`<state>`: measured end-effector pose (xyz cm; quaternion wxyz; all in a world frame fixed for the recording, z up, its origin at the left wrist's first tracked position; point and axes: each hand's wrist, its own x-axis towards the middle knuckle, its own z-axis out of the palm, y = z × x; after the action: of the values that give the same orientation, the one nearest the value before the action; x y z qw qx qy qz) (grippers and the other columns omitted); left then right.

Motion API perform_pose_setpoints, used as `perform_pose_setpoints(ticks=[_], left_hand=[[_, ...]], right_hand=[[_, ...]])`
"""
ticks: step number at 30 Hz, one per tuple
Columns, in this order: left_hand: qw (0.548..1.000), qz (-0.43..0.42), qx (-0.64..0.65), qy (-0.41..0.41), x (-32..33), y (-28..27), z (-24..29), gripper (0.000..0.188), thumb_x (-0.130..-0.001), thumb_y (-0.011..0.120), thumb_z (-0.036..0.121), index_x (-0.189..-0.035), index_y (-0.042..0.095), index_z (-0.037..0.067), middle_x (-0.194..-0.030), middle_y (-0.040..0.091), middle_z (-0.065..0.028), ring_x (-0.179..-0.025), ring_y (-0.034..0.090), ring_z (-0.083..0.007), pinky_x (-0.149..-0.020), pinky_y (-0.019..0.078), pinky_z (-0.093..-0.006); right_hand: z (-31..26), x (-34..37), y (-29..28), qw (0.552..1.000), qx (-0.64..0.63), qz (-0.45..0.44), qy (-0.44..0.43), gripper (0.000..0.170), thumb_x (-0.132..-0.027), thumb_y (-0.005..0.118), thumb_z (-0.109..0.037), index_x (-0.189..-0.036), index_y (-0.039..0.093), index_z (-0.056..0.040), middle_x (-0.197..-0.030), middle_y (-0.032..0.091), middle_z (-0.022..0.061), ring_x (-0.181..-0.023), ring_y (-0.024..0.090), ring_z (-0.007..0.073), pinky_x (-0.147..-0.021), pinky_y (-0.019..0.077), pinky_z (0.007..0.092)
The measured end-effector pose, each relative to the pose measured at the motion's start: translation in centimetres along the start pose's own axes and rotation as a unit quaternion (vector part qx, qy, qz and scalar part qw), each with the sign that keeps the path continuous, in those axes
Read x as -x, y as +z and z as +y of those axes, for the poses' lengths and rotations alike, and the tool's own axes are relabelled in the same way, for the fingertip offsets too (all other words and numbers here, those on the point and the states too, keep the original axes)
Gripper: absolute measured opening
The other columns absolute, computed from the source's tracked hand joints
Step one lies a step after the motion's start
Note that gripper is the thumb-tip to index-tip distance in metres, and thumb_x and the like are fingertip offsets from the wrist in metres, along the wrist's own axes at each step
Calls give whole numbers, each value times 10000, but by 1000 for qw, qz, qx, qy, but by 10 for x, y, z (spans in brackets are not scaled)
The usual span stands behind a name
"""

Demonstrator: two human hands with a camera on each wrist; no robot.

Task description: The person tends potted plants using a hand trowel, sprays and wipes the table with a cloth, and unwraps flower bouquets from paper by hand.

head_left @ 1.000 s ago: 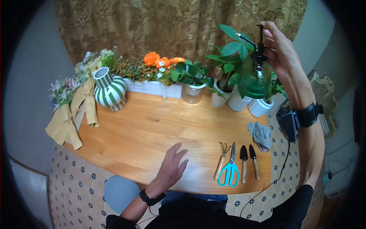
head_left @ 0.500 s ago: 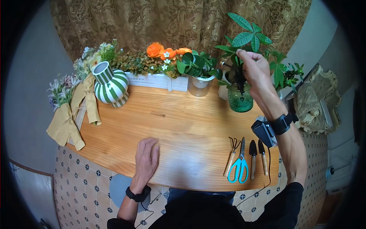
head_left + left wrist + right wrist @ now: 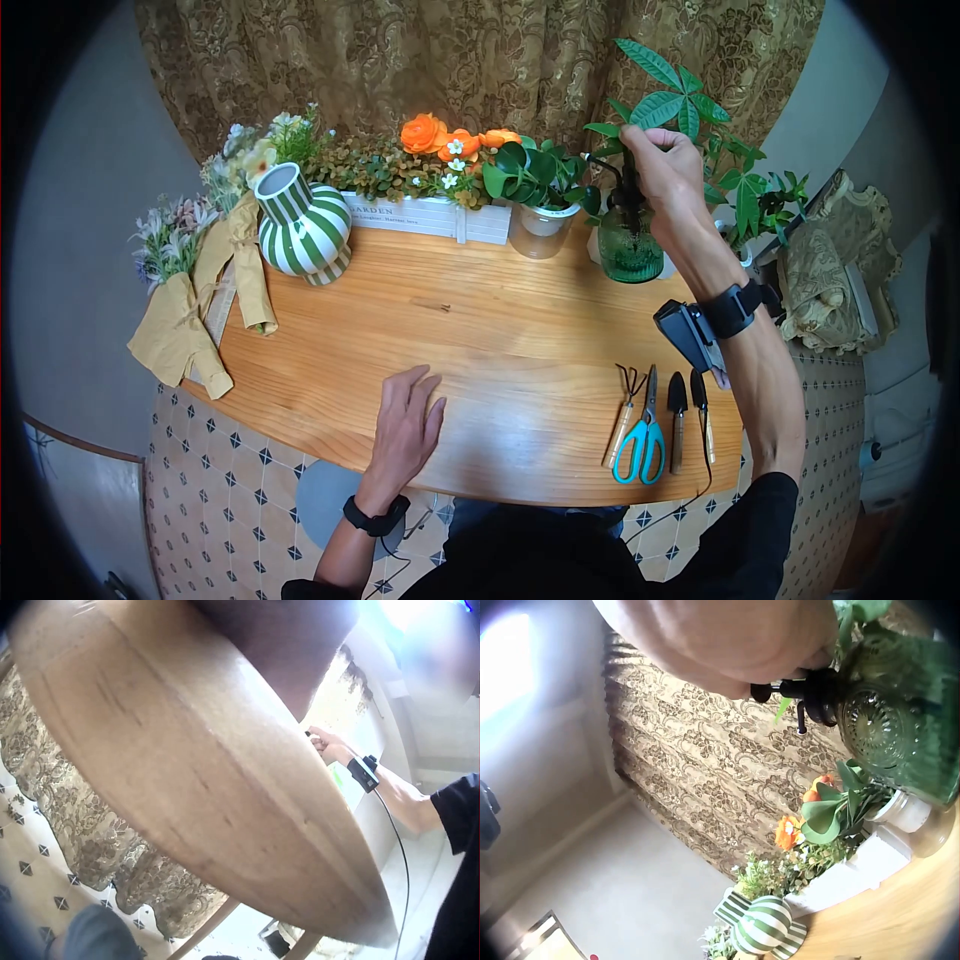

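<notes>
My right hand (image 3: 668, 175) grips the black pump head of a green glass spray bottle (image 3: 632, 252) at the back right of the table. The bottle is upright, its thin nozzle pointing left, with the pot behind it partly hidden. In the right wrist view, fingers bend over the black pump (image 3: 817, 696) and the patterned glass (image 3: 881, 724) shows beside it. My left hand (image 3: 405, 425) rests loosely at the table's front edge, holding nothing. A leafy plant (image 3: 660, 100) rises directly behind the right hand.
Along the back stand a striped vase (image 3: 303, 235), a white planter box (image 3: 430, 218) with orange flowers and a potted plant (image 3: 540, 230). Wrapped bouquets (image 3: 180, 330) lie left. Front right are a hand rake (image 3: 622, 420), scissors (image 3: 640, 450) and two small trowels (image 3: 677, 410). A cable trails from the right wrist.
My right hand has lowered the spray bottle from above the pots and moved it left, toward the tabletop. The left hand has drawn left and settled at the front edge.
</notes>
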<state>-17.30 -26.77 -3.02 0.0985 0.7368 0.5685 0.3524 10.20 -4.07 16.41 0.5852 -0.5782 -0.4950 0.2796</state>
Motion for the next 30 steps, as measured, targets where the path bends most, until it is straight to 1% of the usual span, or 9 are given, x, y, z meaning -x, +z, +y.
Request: perform_pose_setpoints(ticks=[7, 9, 10, 16, 19, 21, 24, 27, 30], left_hand=[[1000, 1, 2, 0, 0, 0, -1, 319, -887, 707, 57, -1191, 626, -3, -1274, 573, -185, -1156, 533, -379, -968, 472, -432], [1000, -3, 0, 1, 0, -2, 0, 309, -892, 701, 56, -1183, 627, -19, -1275, 570, -198, -1157, 532, -386, -968, 476, -436], [1000, -6, -1, 1, -1, -2, 1, 300, -897, 695, 55, -1175, 627, -35, -1275, 566, -212, -1157, 531, -393, -969, 480, -439], [1000, -1, 1, 3, 0, -2, 1, 288, -899, 695, 57, -1165, 632, -32, -1270, 568, -208, -1153, 534, -392, -960, 486, -441], [1000, -1, 1, 4, 0, -2, 1, 286, -899, 696, 56, -1163, 633, -32, -1267, 569, -206, -1150, 537, -390, -958, 488, -440], [1000, -1, 0, 4, 0, -3, 1, 284, -899, 696, 56, -1162, 633, -31, -1265, 569, -205, -1148, 538, -389, -957, 489, -438], [1000, 1, 0, 2, -1, -2, 0, 283, -898, 696, 56, -1159, 633, -32, -1262, 570, -204, -1146, 539, -385, -956, 491, -435], [1000, 5, -2, 4, 1, 0, -3, 283, -898, 697, 58, -1159, 633, -33, -1261, 570, -201, -1145, 539, -382, -950, 495, -431], [1000, 13, 6, -1, 2, 0, -3, 286, -895, 704, 68, -1157, 636, -23, -1257, 576, -193, -1134, 545, -377, -938, 496, -429]], right_hand=[[2, -9, 14, 996, -13, -83, 28, 380, -787, 774, -275, -945, 596, 21, -824, 601, 30, -706, 521, 95, -607, 446, 284], [9, -9, 31, 998, 26, 33, -43, 318, -792, 767, -275, -839, 608, -3, -732, 571, 12, -658, 500, 98, -583, 426, 297], [8, -13, 33, 998, 25, 32, -43, 318, -792, 767, -275, -839, 608, -3, -732, 571, 12, -658, 500, 98, -583, 426, 297], [-3, -22, 32, 993, 40, -99, 39, 387, -767, 775, -312, -878, 601, 16, -780, 598, 51, -714, 550, 156, -642, 470, 342], [5, -23, 39, 993, 103, -54, 8, 434, -769, 769, -328, -942, 617, 40, -840, 631, 82, -761, 578, 171, -681, 485, 344], [25, -29, 46, 985, 128, 43, -107, 419, -778, 757, -328, -927, 656, 50, -807, 643, 94, -756, 599, 186, -702, 496, 354], [19, -27, 46, 990, 101, 65, -80, 433, -783, 749, -335, -958, 682, 56, -815, 658, 105, -784, 623, 209, -748, 508, 362], [-16, -16, 43, 998, 16, -62, 9, 357, -794, 729, -332, -668, 615, -18, -625, 554, 32, -567, 488, 143, -537, 395, 348], [-27, -14, 65, 996, 3, -85, -14, 439, -795, 720, -328, -527, 500, -58, -535, 445, -14, -498, 379, 113, -485, 300, 347]])
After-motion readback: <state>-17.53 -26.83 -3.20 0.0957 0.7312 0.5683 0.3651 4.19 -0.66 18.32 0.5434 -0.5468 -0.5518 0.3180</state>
